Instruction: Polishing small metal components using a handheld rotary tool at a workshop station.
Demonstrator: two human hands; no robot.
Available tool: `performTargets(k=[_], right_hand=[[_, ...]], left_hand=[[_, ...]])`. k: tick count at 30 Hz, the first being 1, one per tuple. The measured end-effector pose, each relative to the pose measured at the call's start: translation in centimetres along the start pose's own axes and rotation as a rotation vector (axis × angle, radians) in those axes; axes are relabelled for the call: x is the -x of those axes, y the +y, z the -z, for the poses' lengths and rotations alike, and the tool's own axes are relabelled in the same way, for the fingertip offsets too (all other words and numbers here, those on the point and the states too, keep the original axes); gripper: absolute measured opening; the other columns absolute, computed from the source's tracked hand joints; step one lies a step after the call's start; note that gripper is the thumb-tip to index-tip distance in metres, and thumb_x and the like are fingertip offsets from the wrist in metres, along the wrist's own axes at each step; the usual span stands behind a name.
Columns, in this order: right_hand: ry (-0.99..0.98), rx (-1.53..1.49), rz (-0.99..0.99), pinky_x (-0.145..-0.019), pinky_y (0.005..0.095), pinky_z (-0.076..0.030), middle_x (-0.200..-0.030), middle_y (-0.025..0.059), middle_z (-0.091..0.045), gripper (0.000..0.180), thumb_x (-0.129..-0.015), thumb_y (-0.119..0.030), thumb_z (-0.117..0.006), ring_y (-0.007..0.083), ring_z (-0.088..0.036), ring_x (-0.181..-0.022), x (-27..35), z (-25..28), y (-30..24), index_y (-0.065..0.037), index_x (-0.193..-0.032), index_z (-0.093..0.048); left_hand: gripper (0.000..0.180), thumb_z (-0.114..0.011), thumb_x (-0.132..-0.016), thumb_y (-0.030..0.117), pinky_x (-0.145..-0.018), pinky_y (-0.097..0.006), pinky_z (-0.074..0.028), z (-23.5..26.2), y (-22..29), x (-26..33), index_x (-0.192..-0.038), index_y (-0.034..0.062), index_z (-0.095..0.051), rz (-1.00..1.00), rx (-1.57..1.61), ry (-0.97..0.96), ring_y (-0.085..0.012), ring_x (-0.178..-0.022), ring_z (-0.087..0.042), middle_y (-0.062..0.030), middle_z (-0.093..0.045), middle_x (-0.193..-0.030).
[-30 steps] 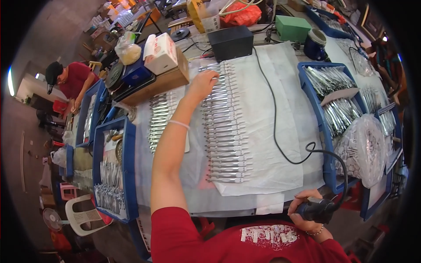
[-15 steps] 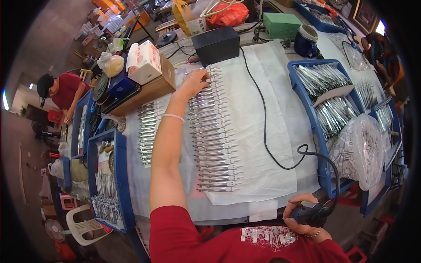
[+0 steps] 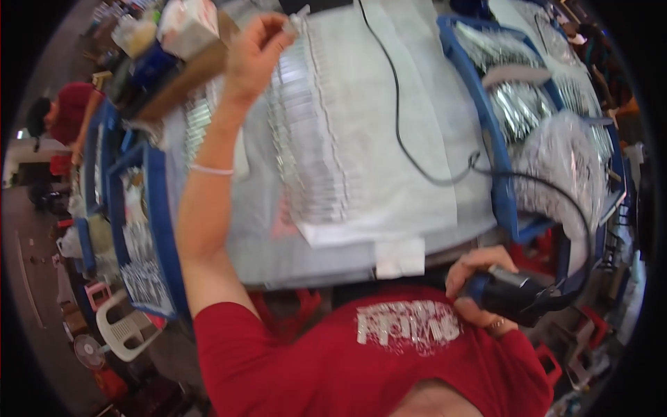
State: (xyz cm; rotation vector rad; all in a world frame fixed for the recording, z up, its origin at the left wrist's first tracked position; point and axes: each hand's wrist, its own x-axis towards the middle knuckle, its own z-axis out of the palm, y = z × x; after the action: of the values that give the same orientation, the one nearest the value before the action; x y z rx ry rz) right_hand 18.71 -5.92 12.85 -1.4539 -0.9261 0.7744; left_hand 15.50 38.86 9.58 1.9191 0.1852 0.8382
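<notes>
Right hand (image 3: 479, 288) sits close in by the red shirt, fingers wrapped tight around a black handheld tool (image 3: 517, 299) with its black cable (image 3: 410, 156) snaking up across the white cloth (image 3: 424, 104). Further out, the left hand (image 3: 253, 52) is stretched over rows of clear packets (image 3: 306, 139), fingertips pinched on a small clear packet (image 3: 297, 19). Blue tray (image 3: 497, 174) off right.

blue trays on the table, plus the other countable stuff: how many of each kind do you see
blue trays: 4
black corded handheld tool: 1
black cable: 1
white plastic chair: 1
hands of the person: 2, left pinching a small packet, right gripping the tool
total: 10
The rows of clear packets are too blurred to count.
</notes>
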Motion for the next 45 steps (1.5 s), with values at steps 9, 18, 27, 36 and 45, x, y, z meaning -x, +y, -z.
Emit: performTargets(k=[9, 18, 27, 36, 45], right_hand=[[-0.121, -0.129, -0.083, -0.059, 0.0218, -0.048, -0.079, 0.0095, -0.062, 0.054, -0.069, 0.001, -0.073, 0.0109, -0.060, -0.068, 2.1, -1.1, 1.0, -0.002, -0.115, -0.046], [-0.092, 0.069, -0.382, -0.072, 0.0236, -0.049, -0.094, 0.0090, -0.068, 0.041, -0.067, -0.004, -0.074, 0.0082, -0.062, -0.074, 3.9, -2.6, 4.5, 0.001, -0.104, -0.056], [-0.170, 0.076, -0.419, -0.072, 0.0246, -0.049, -0.081, 0.0057, -0.067, 0.040, -0.069, -0.007, -0.075, 0.0093, -0.063, -0.076, 2.6, -3.9, 5.0, 0.000, -0.104, -0.057], [-0.127, -0.040, -0.455, -0.064, 0.0222, -0.048, -0.097, 0.0113, -0.066, 0.047, -0.070, 0.000, -0.073, 0.0091, -0.060, -0.068, 3.0, -3.8, 5.1, 0.000, -0.110, -0.050], [-0.305, -0.336, 0.493, -0.052, 0.0329, -0.053, -0.078, 0.0133, -0.063, 0.050, -0.074, -0.018, -0.078, 0.0237, -0.064, -0.059, 0.0, -4.5, 2.5, -0.008, -0.106, -0.041]], left_hand=[[0.020, -0.054, -0.092, 0.010, -0.049, -0.016, -0.039, -11.1, 15.3, 25.9, -0.110, 0.0046, -0.046, 0.931, 0.696, -0.207, -0.0044, -0.054, -0.048, -0.0025, -0.058, -0.073], [0.043, -0.039, -0.099, 0.035, -0.051, -0.019, -0.035, -18.5, 14.8, 33.7, -0.109, -0.0001, -0.061, 1.136, 1.091, -0.079, -0.0049, -0.054, -0.043, -0.0011, -0.058, -0.074], [0.040, -0.048, -0.095, 0.038, -0.047, -0.019, -0.036, -20.4, 13.2, 34.4, -0.099, 0.0010, -0.062, 1.282, 1.578, 0.235, -0.0071, -0.051, -0.045, -0.0015, -0.056, -0.071], [0.039, -0.045, -0.098, 0.035, -0.044, -0.018, -0.031, -21.1, 14.0, 34.8, -0.098, 0.0003, -0.061, 1.185, 1.197, 0.279, -0.0042, -0.049, -0.042, -0.0005, -0.052, -0.066], [0.023, -0.047, -0.098, 0.018, -0.043, -0.019, -0.028, -21.3, 14.4, 34.7, -0.103, 0.0004, -0.061, 1.162, 1.128, 0.269, -0.0036, -0.047, -0.036, 0.0021, -0.047, -0.064]])
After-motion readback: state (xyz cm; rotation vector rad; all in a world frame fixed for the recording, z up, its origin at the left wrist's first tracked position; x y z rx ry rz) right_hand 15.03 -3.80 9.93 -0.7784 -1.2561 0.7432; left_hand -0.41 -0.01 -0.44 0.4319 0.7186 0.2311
